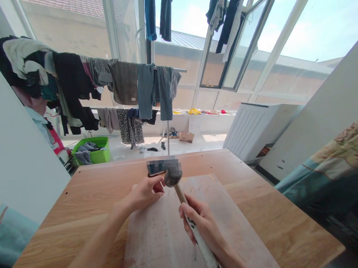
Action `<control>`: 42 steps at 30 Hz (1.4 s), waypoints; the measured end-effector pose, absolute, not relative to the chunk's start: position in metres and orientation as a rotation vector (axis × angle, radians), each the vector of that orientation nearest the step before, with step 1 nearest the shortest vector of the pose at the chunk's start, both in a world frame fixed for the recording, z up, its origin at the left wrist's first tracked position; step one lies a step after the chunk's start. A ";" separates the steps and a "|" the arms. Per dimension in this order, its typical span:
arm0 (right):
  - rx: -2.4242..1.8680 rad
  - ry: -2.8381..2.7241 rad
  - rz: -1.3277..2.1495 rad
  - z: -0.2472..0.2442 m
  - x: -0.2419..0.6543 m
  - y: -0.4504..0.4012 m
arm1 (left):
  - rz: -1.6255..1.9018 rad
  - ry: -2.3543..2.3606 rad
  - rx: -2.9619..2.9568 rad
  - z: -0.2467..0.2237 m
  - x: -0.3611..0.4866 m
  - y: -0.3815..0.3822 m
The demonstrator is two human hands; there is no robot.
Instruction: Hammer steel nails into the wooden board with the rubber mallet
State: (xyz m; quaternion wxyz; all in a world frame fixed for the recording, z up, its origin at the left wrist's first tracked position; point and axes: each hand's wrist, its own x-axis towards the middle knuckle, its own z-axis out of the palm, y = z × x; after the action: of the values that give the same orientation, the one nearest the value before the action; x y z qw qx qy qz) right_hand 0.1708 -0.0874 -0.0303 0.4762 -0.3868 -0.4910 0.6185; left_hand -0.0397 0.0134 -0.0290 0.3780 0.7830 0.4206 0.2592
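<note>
My right hand (201, 219) is wrapped round the pale, worn handle of a hammer (180, 193), its dark head raised above the far part of a wooden board (152, 240). Just left of the hammer head, my left hand (150, 190) rests at the board's far left with thumb and fingers pinched. Whatever is between those fingertips is too small to make out. Several thin nails (199, 187) stand in a row across the board's far part, some leaning. A nail-like thin piece (194, 253) shows near the hammer handle.
The board lies on a wooden table (277, 209). A phone (157, 168), partly blurred, lies beyond my left hand. Past the table are a drying rack with clothes (125, 82), a green basin (100, 156) and a white cabinet-like unit (254, 125). Curtains (335, 165) hang at the right.
</note>
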 end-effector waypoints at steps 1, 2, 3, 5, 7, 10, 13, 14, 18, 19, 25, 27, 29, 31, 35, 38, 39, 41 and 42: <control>-0.942 -1.204 1.516 -0.031 0.171 -0.088 | 0.653 1.083 2.007 -0.029 -0.039 0.013; -0.939 -1.212 1.521 -0.031 0.171 -0.089 | 0.644 1.091 2.009 -0.030 -0.039 0.013; -0.939 -1.219 1.524 -0.030 0.172 -0.089 | 0.639 1.100 2.004 -0.030 -0.040 0.013; -0.944 -1.232 1.530 -0.028 0.171 -0.091 | 0.633 1.113 1.990 -0.031 -0.040 0.014; -0.948 -1.245 1.544 -0.027 0.171 -0.093 | 0.636 1.115 1.984 -0.031 -0.041 0.014; -0.937 -1.260 1.567 -0.030 0.170 -0.095 | 0.651 1.123 2.000 -0.031 -0.040 0.014; -0.945 -1.278 1.569 -0.033 0.169 -0.096 | 0.657 1.144 2.030 -0.032 -0.040 0.015; -0.957 -1.288 1.569 -0.033 0.168 -0.096 | 0.662 1.146 2.041 -0.033 -0.040 0.015; -0.953 -1.297 1.577 -0.032 0.166 -0.097 | 0.672 1.142 2.063 -0.036 -0.040 0.017; -0.941 -1.287 1.574 -0.031 0.166 -0.097 | 0.667 1.143 2.057 -0.036 -0.040 0.017; -0.964 -1.267 1.588 -0.030 0.169 -0.096 | 0.546 1.129 2.070 -0.026 -0.041 0.011; -0.943 -1.200 1.561 -0.027 0.172 -0.095 | 0.531 1.183 2.169 -0.017 -0.041 0.008; -0.939 -1.095 1.499 -0.023 0.176 -0.095 | 0.573 1.234 2.308 -0.008 -0.037 0.004; -0.950 -0.982 1.409 -0.019 0.181 -0.094 | 0.578 1.207 2.404 0.002 -0.027 -0.005; -0.982 -0.875 1.280 -0.015 0.190 -0.090 | 0.292 0.922 2.529 0.009 0.005 -0.037; -0.966 -0.832 1.292 -0.015 0.196 -0.087 | 0.023 0.723 2.566 0.002 0.028 -0.062; -0.954 -0.810 1.304 -0.016 0.197 -0.086 | -0.018 0.682 2.570 -0.001 0.034 -0.068; -0.934 -0.788 1.333 -0.016 0.197 -0.086 | -0.043 0.649 2.584 -0.008 0.040 -0.075; -0.927 -0.792 1.343 -0.017 0.197 -0.086 | -0.040 0.654 2.596 -0.011 0.041 -0.076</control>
State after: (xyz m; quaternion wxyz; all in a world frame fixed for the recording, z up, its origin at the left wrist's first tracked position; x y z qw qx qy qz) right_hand 0.1967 -0.0858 -0.0167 0.6162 -0.4024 -0.3438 0.5832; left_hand 0.0407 -0.0763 -0.0105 0.2302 0.9436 0.2376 -0.0146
